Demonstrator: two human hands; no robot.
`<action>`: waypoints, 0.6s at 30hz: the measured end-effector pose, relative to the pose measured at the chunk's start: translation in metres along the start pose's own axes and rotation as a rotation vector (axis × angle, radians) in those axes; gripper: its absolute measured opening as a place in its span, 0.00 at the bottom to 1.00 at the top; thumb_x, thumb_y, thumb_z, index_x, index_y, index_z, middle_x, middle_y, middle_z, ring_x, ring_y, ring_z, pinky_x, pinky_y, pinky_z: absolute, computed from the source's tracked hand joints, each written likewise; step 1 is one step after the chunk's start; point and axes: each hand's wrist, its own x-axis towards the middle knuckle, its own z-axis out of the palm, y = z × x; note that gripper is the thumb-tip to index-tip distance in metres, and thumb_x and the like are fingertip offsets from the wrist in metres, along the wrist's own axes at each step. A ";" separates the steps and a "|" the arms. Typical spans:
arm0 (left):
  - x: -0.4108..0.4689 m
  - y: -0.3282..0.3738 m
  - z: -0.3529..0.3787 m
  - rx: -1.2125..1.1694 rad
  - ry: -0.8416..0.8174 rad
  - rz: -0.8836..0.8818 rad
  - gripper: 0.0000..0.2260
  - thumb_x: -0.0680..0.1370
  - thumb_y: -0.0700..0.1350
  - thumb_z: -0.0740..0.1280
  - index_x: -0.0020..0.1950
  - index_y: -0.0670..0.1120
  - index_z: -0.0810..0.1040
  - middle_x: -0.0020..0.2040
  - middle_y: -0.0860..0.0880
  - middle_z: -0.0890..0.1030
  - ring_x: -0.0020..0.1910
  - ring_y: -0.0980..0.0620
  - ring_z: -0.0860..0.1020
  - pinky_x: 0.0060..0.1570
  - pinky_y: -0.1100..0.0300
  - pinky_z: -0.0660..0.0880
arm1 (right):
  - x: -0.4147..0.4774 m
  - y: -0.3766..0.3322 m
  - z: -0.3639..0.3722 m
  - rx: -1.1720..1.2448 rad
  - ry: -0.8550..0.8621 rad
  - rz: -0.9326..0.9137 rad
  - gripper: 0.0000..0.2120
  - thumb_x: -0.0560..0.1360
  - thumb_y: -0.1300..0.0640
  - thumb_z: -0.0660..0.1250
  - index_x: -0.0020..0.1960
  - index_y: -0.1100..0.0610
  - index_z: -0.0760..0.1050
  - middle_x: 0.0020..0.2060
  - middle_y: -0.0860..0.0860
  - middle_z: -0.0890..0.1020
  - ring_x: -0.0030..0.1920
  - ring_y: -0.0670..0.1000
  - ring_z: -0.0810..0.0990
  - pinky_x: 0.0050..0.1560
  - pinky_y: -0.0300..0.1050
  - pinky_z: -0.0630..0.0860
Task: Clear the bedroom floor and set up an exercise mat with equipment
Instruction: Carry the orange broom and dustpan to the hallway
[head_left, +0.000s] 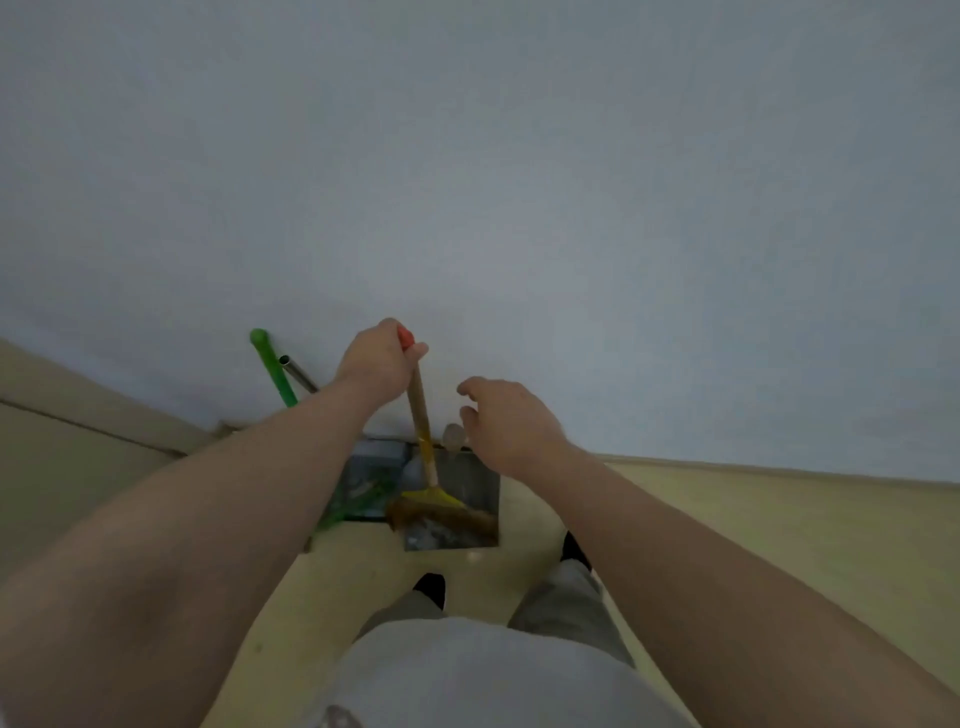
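I stand facing a pale wall. My left hand (376, 364) grips the top of a broom (422, 431) with a wooden handle and an orange cap. Its brown bristle head rests against a grey metal dustpan (480, 486) that stands on the floor by the wall. My right hand (506, 421) hovers just right of the broom handle with fingers loosely spread, holding nothing. A pale rounded handle end (453, 435) shows just below its fingers.
A green-handled tool (272, 371) and a metal tube (298, 371) lean on the wall at the left, with green bristles (358, 501) near the floor. The floor (753, 545) is yellowish. My feet in dark socks (431, 590) stand close to the dustpan.
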 end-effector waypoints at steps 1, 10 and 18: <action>0.004 0.002 0.000 -0.002 -0.011 0.017 0.14 0.81 0.56 0.66 0.55 0.46 0.75 0.51 0.46 0.80 0.49 0.48 0.77 0.50 0.54 0.75 | -0.008 -0.002 0.000 0.017 0.022 0.037 0.19 0.84 0.52 0.59 0.74 0.50 0.68 0.66 0.51 0.77 0.63 0.54 0.77 0.61 0.49 0.75; 0.026 0.009 -0.008 0.066 -0.042 0.120 0.16 0.79 0.54 0.69 0.53 0.41 0.83 0.52 0.39 0.83 0.54 0.38 0.80 0.51 0.55 0.73 | -0.074 0.014 -0.009 0.093 0.124 0.250 0.20 0.85 0.51 0.56 0.76 0.50 0.64 0.68 0.53 0.76 0.65 0.55 0.75 0.63 0.52 0.75; 0.009 0.027 0.000 -0.054 -0.018 -0.020 0.20 0.80 0.55 0.66 0.55 0.37 0.82 0.52 0.35 0.83 0.54 0.35 0.80 0.53 0.50 0.75 | -0.114 0.045 -0.039 0.150 0.267 0.331 0.22 0.85 0.49 0.56 0.78 0.51 0.63 0.70 0.52 0.75 0.69 0.55 0.73 0.68 0.53 0.72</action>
